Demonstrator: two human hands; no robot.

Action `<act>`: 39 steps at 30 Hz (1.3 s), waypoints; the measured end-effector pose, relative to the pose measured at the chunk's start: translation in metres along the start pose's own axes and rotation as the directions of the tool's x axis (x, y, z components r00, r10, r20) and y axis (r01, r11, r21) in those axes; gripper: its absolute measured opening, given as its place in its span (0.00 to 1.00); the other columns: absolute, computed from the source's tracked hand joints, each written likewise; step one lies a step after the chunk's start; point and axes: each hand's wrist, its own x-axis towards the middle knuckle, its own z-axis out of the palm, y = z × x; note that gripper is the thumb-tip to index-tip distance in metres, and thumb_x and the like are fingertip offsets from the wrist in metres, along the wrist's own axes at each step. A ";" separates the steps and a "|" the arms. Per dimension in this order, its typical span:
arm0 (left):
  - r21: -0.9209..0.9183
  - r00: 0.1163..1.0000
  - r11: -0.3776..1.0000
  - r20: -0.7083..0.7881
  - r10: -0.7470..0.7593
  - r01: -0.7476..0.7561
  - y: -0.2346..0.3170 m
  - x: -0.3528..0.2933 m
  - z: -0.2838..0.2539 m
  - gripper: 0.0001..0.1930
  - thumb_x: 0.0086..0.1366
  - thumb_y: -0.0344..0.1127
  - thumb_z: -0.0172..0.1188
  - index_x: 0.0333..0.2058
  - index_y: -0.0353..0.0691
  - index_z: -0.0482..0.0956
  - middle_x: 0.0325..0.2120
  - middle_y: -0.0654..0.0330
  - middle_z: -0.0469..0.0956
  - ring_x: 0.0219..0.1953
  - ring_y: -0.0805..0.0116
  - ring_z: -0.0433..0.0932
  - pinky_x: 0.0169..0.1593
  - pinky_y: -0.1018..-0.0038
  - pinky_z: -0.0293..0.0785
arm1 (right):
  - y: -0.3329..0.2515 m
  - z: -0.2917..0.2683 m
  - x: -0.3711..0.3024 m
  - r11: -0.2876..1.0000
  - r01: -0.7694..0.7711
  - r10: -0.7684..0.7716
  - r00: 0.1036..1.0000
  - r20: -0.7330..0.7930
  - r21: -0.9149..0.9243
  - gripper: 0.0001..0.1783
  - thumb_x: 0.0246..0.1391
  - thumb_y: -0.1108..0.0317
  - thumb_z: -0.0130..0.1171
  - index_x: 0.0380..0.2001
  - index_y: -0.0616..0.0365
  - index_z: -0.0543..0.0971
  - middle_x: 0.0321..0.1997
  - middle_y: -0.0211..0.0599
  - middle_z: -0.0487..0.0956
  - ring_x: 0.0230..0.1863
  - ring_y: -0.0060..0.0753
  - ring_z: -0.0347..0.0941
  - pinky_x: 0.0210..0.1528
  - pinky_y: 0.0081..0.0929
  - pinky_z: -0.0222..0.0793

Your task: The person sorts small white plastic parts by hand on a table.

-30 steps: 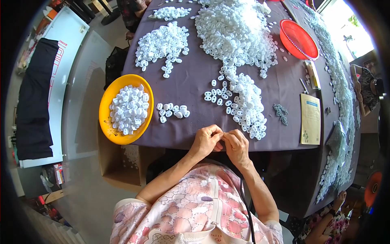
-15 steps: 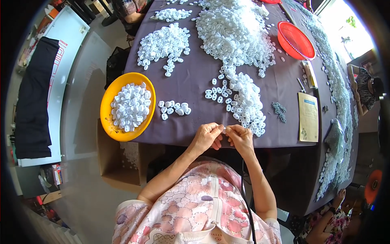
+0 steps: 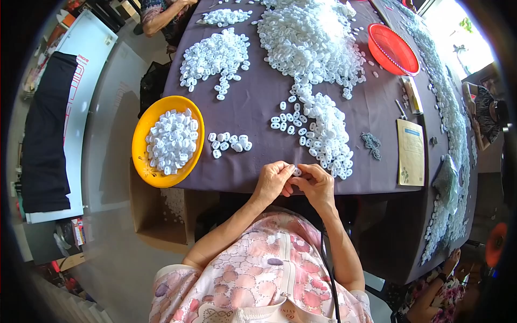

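Note:
At the table's near edge, my left hand [image 3: 273,180] pinches a small white oval plastic piece with two holes [image 3: 297,172] between thumb and fingertips. My right hand [image 3: 316,185] meets it from the other side, its bent thumb and fingers closed at the same piece. Just beyond my right hand lies a heap of similar white pieces [image 3: 327,137], which trails back to a much larger pile [image 3: 304,46]. Left of my hands is a small group of thicker white pieces [image 3: 230,142]. A yellow bowl [image 3: 141,156] at the left holds many more.
Two smaller piles [image 3: 214,58] lie at the far left of the dark tablecloth [image 3: 242,172]. To the right are a grey-green tangle [image 3: 371,145], a tan booklet [image 3: 411,153] and a red basket [image 3: 379,54]. A cardboard box [image 3: 159,229] stands below. Other people sit at far left and lower right.
Between my fingertips the white piece has turned, and its two holes now show. My right hand has shifted slightly left. At the far left, another person's arm has moved.

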 end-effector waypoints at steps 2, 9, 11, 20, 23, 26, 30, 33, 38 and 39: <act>0.009 1.000 1.000 -0.001 0.001 -0.001 0.000 0.000 -0.001 0.13 0.66 0.38 0.50 0.32 0.32 0.77 0.19 0.61 0.76 0.13 0.78 0.72 0.15 0.82 0.70 | -0.005 0.000 0.000 1.000 -0.018 0.018 1.000 0.013 0.002 0.13 0.43 0.76 0.64 0.36 0.63 0.80 0.29 0.32 0.77 0.26 0.20 0.74 0.27 0.17 0.71; 0.011 0.996 1.000 0.086 -0.010 0.009 0.003 0.000 -0.006 0.12 0.67 0.38 0.51 0.33 0.34 0.76 0.21 0.61 0.76 0.16 0.77 0.74 0.18 0.81 0.74 | -0.004 -0.003 0.000 0.993 0.088 -0.083 0.994 0.075 -0.077 0.12 0.47 0.80 0.59 0.39 0.63 0.80 0.32 0.32 0.78 0.26 0.19 0.75 0.24 0.15 0.72; 0.021 0.996 1.000 0.086 -0.008 0.006 0.003 0.000 -0.006 0.12 0.67 0.38 0.51 0.32 0.35 0.76 0.21 0.61 0.76 0.16 0.77 0.74 0.18 0.81 0.74 | -0.003 -0.003 0.001 0.988 0.128 -0.121 0.990 0.078 -0.090 0.12 0.47 0.79 0.59 0.38 0.63 0.79 0.32 0.34 0.78 0.25 0.23 0.75 0.23 0.18 0.72; 0.116 0.995 0.992 0.088 -0.055 0.045 0.007 0.003 -0.010 0.11 0.66 0.38 0.52 0.28 0.37 0.75 0.17 0.64 0.74 0.12 0.80 0.70 0.13 0.84 0.66 | 0.005 -0.009 0.005 0.972 0.224 -0.210 0.963 0.167 -0.069 0.12 0.48 0.80 0.58 0.38 0.63 0.79 0.31 0.35 0.77 0.24 0.23 0.74 0.21 0.17 0.71; 0.128 0.995 0.991 0.078 -0.059 0.049 0.008 0.003 -0.010 0.11 0.66 0.38 0.53 0.28 0.37 0.76 0.17 0.64 0.74 0.12 0.80 0.70 0.13 0.84 0.66 | 0.003 -0.010 0.006 0.978 0.196 -0.182 0.968 0.174 -0.067 0.12 0.49 0.80 0.57 0.39 0.62 0.79 0.32 0.33 0.77 0.25 0.20 0.74 0.22 0.15 0.71; 0.095 0.997 0.994 0.050 -0.058 0.053 0.007 0.003 -0.007 0.11 0.65 0.38 0.53 0.29 0.37 0.76 0.17 0.64 0.74 0.12 0.79 0.71 0.13 0.84 0.67 | 0.003 -0.008 0.007 0.981 0.184 -0.171 0.973 0.155 -0.069 0.13 0.48 0.80 0.58 0.39 0.62 0.79 0.33 0.33 0.77 0.25 0.20 0.74 0.22 0.15 0.71; 0.030 0.999 0.999 0.024 -0.024 0.023 0.005 0.003 -0.006 0.11 0.65 0.38 0.54 0.30 0.35 0.77 0.17 0.63 0.74 0.12 0.78 0.71 0.13 0.84 0.68 | 0.005 -0.006 0.006 0.979 0.193 -0.185 0.977 0.108 -0.071 0.14 0.48 0.80 0.59 0.40 0.60 0.79 0.35 0.33 0.78 0.26 0.20 0.75 0.22 0.16 0.72; 0.017 0.999 0.999 0.020 -0.028 0.027 0.006 0.003 -0.005 0.12 0.65 0.39 0.54 0.30 0.34 0.77 0.17 0.63 0.74 0.12 0.77 0.72 0.14 0.83 0.69 | 0.005 -0.005 0.006 0.965 0.246 -0.239 0.968 0.079 -0.088 0.15 0.46 0.80 0.60 0.41 0.59 0.79 0.35 0.34 0.78 0.26 0.21 0.75 0.23 0.16 0.71; 0.009 0.999 0.999 0.035 -0.033 0.033 0.008 0.001 -0.007 0.13 0.65 0.39 0.54 0.30 0.34 0.77 0.16 0.63 0.74 0.12 0.77 0.72 0.14 0.83 0.69 | 0.007 -0.002 0.005 0.948 0.299 -0.294 0.954 0.062 -0.111 0.16 0.45 0.81 0.60 0.41 0.59 0.79 0.35 0.33 0.78 0.26 0.21 0.74 0.24 0.15 0.70; 0.017 0.998 0.999 0.054 -0.043 0.042 0.007 0.002 -0.009 0.13 0.65 0.40 0.53 0.31 0.34 0.76 0.18 0.62 0.75 0.13 0.76 0.72 0.14 0.83 0.70 | 0.008 -0.002 0.004 0.944 0.305 -0.300 0.952 0.060 -0.124 0.16 0.45 0.81 0.60 0.41 0.59 0.79 0.35 0.33 0.78 0.25 0.20 0.74 0.24 0.15 0.70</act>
